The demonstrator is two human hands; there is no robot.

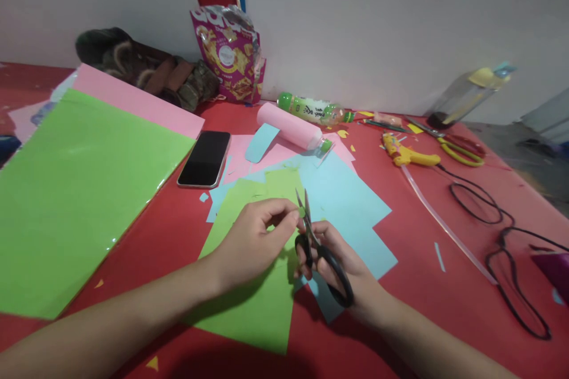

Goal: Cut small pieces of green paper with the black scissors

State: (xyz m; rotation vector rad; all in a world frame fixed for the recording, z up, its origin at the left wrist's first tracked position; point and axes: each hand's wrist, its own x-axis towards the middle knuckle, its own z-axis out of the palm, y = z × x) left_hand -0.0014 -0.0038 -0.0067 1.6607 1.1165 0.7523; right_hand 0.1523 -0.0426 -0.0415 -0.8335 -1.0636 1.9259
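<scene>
Between thumb and forefinger, my left hand (262,237) pinches a small piece of green paper (301,212). My right hand (344,260) has its fingers in the black handles of a pair of scissors (313,234). The blades are parted and point away from me, right at the green piece. Under both hands lies a cut sheet of green paper (253,314), overlapping light-blue paper (347,195). Beyond them a bottle wrapped in pink paper (291,125) lies on its side, with a light-blue strip (262,142) against it.
Green and pink sheets (89,189) in a clear sleeve lie left, beside a phone (205,159). A snack bag (231,56) and a green-labelled bottle (311,108) sit at the wall. Right are a yellow glue gun (406,153) with cable, other scissors (460,148) and a water bottle (464,95).
</scene>
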